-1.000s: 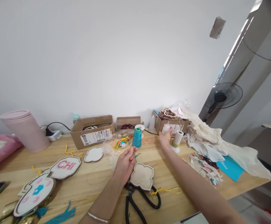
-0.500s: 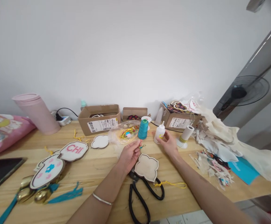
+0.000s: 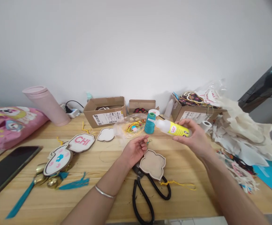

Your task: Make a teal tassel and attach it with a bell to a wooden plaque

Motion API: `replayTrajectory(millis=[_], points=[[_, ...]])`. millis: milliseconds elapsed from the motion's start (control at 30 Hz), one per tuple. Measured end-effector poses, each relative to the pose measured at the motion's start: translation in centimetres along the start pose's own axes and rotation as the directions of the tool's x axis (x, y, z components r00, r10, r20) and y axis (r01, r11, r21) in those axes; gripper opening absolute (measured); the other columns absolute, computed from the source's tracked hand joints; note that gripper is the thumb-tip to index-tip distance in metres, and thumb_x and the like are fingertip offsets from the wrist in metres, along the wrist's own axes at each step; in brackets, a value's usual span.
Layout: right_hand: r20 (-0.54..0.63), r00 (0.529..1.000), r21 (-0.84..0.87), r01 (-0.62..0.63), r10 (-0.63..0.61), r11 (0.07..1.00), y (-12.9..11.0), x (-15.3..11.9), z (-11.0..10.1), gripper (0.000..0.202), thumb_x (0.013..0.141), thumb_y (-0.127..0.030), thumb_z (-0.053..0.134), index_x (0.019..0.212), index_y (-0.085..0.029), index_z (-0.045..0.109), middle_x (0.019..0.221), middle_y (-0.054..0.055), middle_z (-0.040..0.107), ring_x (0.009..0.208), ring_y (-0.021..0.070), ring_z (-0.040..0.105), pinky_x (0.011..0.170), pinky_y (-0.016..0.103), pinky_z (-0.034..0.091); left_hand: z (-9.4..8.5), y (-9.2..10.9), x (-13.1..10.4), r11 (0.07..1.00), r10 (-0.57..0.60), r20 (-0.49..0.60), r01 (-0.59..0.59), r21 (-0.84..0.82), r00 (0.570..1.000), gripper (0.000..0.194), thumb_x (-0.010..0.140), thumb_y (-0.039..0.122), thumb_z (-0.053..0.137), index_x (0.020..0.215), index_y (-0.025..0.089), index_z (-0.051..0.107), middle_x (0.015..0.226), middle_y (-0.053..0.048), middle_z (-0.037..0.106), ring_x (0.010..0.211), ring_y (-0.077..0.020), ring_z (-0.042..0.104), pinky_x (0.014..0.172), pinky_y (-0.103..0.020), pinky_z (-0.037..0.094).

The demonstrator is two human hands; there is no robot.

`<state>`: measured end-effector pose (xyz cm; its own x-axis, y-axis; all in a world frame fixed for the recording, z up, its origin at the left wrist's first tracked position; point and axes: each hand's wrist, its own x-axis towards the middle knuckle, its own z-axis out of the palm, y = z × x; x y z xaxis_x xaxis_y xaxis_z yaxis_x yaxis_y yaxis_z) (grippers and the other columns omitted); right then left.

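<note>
My right hand (image 3: 193,134) is wrapped round a squeeze glue bottle (image 3: 173,128) with a yellow label. The bottle is tilted nearly flat above the table, its nozzle pointing left beside the teal thread cone (image 3: 149,123). My left hand (image 3: 136,151) rests palm up, its fingers loosely curled and partly apart; I see nothing held in them. By its fingertips lies a small metal hook with teal thread (image 3: 149,141). Just right of that hand, a flower-shaped wooden piece (image 3: 153,164) with a yellow cord lies over black-handled scissors (image 3: 142,190), whose blades are mostly hidden.
At left are decorated "CHI" pieces (image 3: 81,142), brass bells (image 3: 53,182), teal tassels (image 3: 76,183), a phone (image 3: 9,172) and a pink tumbler (image 3: 48,106). Cardboard boxes (image 3: 108,118) line the wall. Cream fabric (image 3: 246,128) and scraps (image 3: 239,175) lie at right.
My right hand has closed round the glue bottle, lifted it off the table and tipped it leftward. My left hand's fingers have loosened from a pinch. The whole view has shifted slightly.
</note>
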<state>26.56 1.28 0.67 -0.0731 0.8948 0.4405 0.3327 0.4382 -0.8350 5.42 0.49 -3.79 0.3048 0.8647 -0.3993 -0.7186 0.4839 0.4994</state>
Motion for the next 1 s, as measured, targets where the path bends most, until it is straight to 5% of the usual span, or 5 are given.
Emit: replayTrajectory(millis=[267,433,733,900,1000], points=[[-0.009,1.0,-0.068,0.006,-0.006,0.998,-5.5,2.1,-1.7,0.052,0.045,-0.029,0.078,0.09,-0.021,0.053,0.087,0.003,0.058,0.071,0.0166,0.055,0.054,0.026,0.046,-0.1,-0.6,-0.2,0.978,0.109,0.033,-0.113,0.173,0.993,0.014,0.074,0.006,0.053,0.084,0.003,0.062,0.063,-0.002,0.05,0.044,-0.0001,0.035,0.039,-0.011,0.031],[-0.23,0.967,0.04,-0.099,0.106,0.994,-4.2,1.9,-0.8,0.036,0.051,-0.034,0.074,0.076,-0.021,0.05,0.06,-0.005,0.049,0.045,0.0077,0.042,0.036,0.019,0.032,-0.2,-0.8,0.0,0.97,0.11,0.089,-0.126,0.207,0.99,0.017,0.07,0.01,0.061,0.085,0.004,0.063,0.063,-0.001,0.052,0.043,0.0014,0.032,0.038,-0.01,0.028],[-0.126,0.98,0.442,-0.084,0.154,0.893,-4.8,2.7,1.2,0.055,0.038,-0.018,0.08,0.087,-0.022,0.056,0.078,-0.002,0.06,0.068,0.0143,0.057,0.058,0.027,0.049,-0.1,-0.7,-0.3,0.962,0.116,0.093,-0.135,0.238,0.989,0.022,0.064,0.014,0.067,0.084,0.006,0.065,0.065,-0.003,0.055,0.044,0.0009,0.031,0.038,-0.011,0.024],[-0.187,0.928,0.708,-0.099,0.321,0.699,-2.6,2.5,2.9,0.03,0.057,-0.042,0.068,0.077,-0.022,0.056,0.076,-0.002,0.061,0.066,0.0125,0.058,0.052,0.023,0.049,0.1,-0.7,-0.6,0.954,0.116,0.105,-0.14,0.266,0.988,0.018,0.063,0.016,0.067,0.078,0.005,0.066,0.063,-0.002,0.055,0.044,0.0009,0.03,0.037,-0.012,0.021],[-0.166,0.925,0.713,-0.127,0.342,0.69,-1.7,2.2,3.5,0.033,0.066,-0.054,0.055,0.079,-0.024,0.055,0.078,0.0,0.062,0.071,0.0148,0.06,0.057,0.027,0.051,0.1,-0.7,-0.7,0.95,0.118,0.115,-0.146,0.276,0.986,0.018,0.062,0.016,0.067,0.078,0.006,0.066,0.061,-0.002,0.053,0.045,0.0006,0.03,0.038,-0.012,0.02]])
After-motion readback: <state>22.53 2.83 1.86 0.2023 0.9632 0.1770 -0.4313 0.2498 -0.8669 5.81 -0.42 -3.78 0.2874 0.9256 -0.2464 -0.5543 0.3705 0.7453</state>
